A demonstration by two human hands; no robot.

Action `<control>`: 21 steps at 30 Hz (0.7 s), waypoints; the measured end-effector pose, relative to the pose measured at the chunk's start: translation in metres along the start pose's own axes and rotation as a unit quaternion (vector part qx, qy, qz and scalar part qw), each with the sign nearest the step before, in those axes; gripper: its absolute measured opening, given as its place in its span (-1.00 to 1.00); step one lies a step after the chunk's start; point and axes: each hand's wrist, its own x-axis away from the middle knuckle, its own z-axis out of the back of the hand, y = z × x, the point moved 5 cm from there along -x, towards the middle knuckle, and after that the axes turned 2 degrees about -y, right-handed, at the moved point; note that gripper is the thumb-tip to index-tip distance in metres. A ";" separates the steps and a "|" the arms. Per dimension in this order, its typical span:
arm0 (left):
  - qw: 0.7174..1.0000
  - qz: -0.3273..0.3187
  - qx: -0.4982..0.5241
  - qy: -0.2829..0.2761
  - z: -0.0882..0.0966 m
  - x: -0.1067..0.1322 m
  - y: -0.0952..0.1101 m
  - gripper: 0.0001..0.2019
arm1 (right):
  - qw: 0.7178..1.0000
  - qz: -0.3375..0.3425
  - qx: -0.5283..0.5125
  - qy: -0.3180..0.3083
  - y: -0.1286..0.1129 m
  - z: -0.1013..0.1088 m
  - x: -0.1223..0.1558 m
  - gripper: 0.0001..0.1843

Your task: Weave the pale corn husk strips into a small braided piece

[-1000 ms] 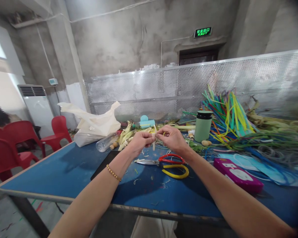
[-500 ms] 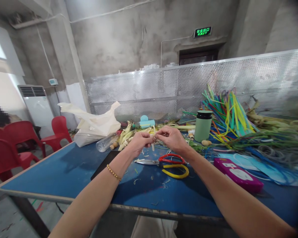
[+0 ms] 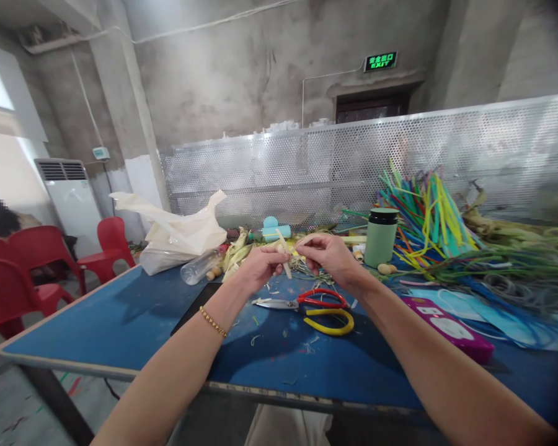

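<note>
My left hand [image 3: 266,263] pinches a pale strip of corn husk [image 3: 287,269] between thumb and fingers, over the middle of the table. The strip stands up above the fingertips and hangs a little below them. Just to its right, my right hand [image 3: 324,253] is closed in a pinch, fingertips beside the strip; what it grips is too small to make out. Below both hands, scissors [image 3: 326,313] with one red and one yellow handle lie on the blue table [image 3: 130,337], blades pointing left. Husk scraps are scattered around them.
Left of the hands are a white plastic bag [image 3: 181,238], a clear bottle [image 3: 196,271] and husks [image 3: 235,257]. To the right stand a green jar [image 3: 381,238], colourful strips [image 3: 437,214] and a magenta box [image 3: 451,331]. A dark flat object [image 3: 198,306] lies beneath my left forearm.
My right hand has moved slightly right, away from the left fingertips. The husk strip now tilts to the left at its top and shows more of its length.
</note>
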 end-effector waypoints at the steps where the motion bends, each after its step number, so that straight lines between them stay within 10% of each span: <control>1: 1.000 0.002 0.002 0.002 0.000 0.000 -0.001 -0.79 | 1.000 0.009 0.019 0.007 -0.001 0.000 0.000 -0.73; 15: 0.999 0.024 0.010 0.027 0.005 -0.003 -0.008 -0.84 | 0.921 0.203 0.325 0.075 -0.018 -0.009 0.003 -0.86; 21: 0.999 0.035 -0.015 0.011 0.004 -0.003 -0.011 -0.83 | 0.961 0.152 0.227 -0.050 -0.021 -0.019 0.006 -0.82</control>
